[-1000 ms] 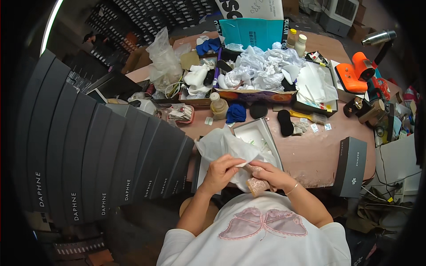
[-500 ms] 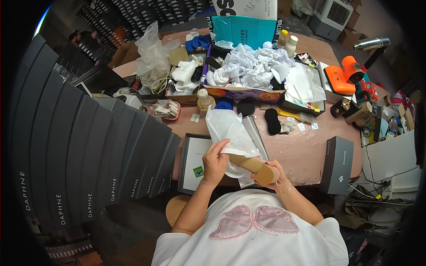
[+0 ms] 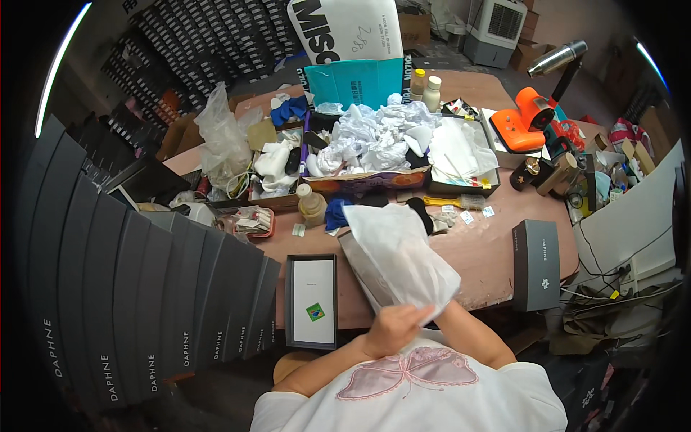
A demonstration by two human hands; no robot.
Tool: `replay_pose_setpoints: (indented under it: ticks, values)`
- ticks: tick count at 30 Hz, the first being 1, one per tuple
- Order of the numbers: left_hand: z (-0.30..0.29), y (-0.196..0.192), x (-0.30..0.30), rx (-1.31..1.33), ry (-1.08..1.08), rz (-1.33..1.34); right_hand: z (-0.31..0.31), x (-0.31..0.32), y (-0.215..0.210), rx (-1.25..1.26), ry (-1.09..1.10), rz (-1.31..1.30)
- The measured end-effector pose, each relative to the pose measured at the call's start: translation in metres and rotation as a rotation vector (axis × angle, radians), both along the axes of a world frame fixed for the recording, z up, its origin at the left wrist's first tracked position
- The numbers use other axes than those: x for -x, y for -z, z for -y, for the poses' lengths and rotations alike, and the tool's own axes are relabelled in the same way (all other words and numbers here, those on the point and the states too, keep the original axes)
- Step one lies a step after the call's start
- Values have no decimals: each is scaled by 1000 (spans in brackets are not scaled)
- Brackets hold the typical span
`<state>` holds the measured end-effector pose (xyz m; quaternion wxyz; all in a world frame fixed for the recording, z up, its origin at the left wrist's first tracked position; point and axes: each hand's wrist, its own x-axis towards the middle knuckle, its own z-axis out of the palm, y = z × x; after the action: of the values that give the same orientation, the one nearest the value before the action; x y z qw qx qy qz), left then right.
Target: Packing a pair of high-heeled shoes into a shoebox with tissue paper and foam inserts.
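A thin white bag (image 3: pixel 403 252) spreads in front of me above the table, with faint pinkish shading showing through it. My left hand (image 3: pixel 394 331) is closed on its near edge, fingers pinched together. My right forearm (image 3: pixel 471 335) reaches up behind the bag, which hides my right hand and its fingers. The tan-soled shoe seen earlier does not show openly. Beneath the bag a grey-edged box part (image 3: pixel 358 266) is partly covered. Left of it lies an open grey shoebox (image 3: pixel 332 288) with a white inside and a small green card (image 3: pixel 315 312).
Stacked dark shoeboxes (image 3: pixel 137 288) rise on my left. A closed grey shoebox (image 3: pixel 536 266) stands at the right. Farther back are a carton of crumpled white paper (image 3: pixel 381 140), a bottle (image 3: pixel 311 205), a yellow-handled brush (image 3: pixel 453 201) and an orange device (image 3: pixel 522 122).
The white bag has come down toward me and now covers the shoe and my right hand. My left hand moved right and nearer, to the bag's near edge. The view has shifted.
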<state>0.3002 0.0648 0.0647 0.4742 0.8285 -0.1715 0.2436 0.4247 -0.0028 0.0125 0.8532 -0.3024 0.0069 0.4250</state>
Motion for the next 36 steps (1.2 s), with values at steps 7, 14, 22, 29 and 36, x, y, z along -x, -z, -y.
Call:
replay_pose_setpoints:
  ticks: [7,14,22,29,36]
  values:
    - [-27,37,21,776,-186,-349,-5,21,9,-15,2,-1]
    - [-93,84,29,1415,-417,-455,-10,74,26,67,-297,106]
    - [-143,-7,-12,415,-187,-658,63,5,31,-129,-391,27]
    - [24,75,-87,801,32,-573,130,23,74,87,-70,-176]
    - [-52,166,-101,-753,-311,-380,191,1,31,464,-190,111]
